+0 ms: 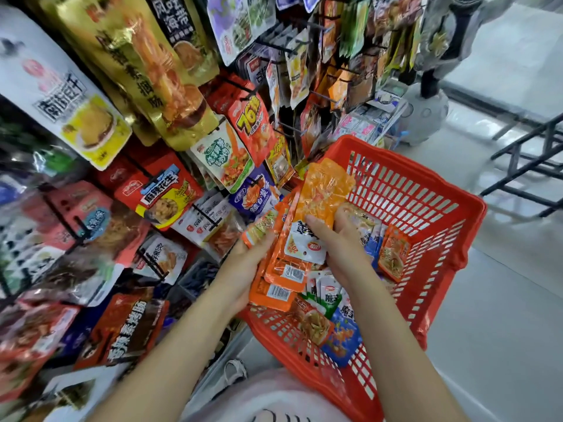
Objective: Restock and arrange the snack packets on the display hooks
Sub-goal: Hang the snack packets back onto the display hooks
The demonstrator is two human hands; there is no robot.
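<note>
A red basket (405, 190) with slotted walls sits in front of the person, just beside the rack (292, 44) of black hooks hung with snack packets. Loose packets lie in the basket: a white and green one (327, 292), a blue one (342, 336), an orange one with a noodle picture (393, 254) leaning against the right wall, and another noodle packet (313, 324) near the front wall. More lie beneath the hands and are mostly hidden.

The left hand (243, 269) grips a fanned stack of orange packets (281, 275) at the basket's left rim, fingers curled under it and thumb over its edge; barcodes show on the lower ends. The right hand (341, 239) is inside the basket, its fingers and thumb pinching a clear orange packet (324, 190) by the bottom edge, so that the packet stands up above the stack. A white packet (304, 243) lies on top of the stack between the two hands.

On the hooks to the left hang larger packets, among them a red one (251, 123) and a gold one (146, 68). The basket's right side is bare mesh.
</note>
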